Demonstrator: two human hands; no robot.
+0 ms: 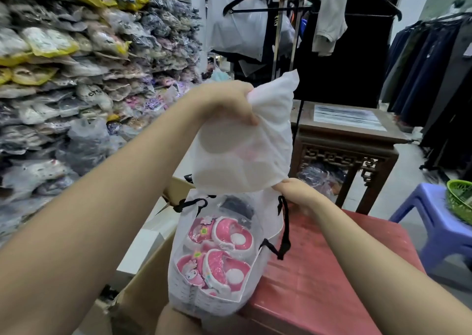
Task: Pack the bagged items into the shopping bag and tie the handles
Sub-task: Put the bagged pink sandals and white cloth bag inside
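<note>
Fingers (pixel 251 119) of the person's left hand (pixel 227 102) are curled tight. They pinch the bunched top of a white fabric pouch (pixel 242 151), held up in the air. Soft rounded shapes show through the cloth; contents unclear.

Fingers (pixel 279 186) of the right hand (pixel 293 191) pinch the far rim of the shopping bag (pixel 268 220). This translucent white bag stands upright directly below the pouch, w/ the pouch's bottom edge at its mouth.

Inside the bag: pink shoes (pixel 219 245) w/ cartoon charms, plus sth dark behind them. Black cord handles (pixel 283 232) hang loose at both sides of the rim.

The bag sits at the near-left edge of a red counter (pixel 332 271). Just left is an open cardboard box (pixel 143 296).

Beyond: a carved wooden table (pixel 344 140) and a purple plastic stool (pixel 439 225) w/ a green basket (pixel 459 199) at its right edge. Racks of dark clothes (pixel 421 66) are at right, shelves (pixel 63 79) stacked w/ bagged goods at left.
</note>
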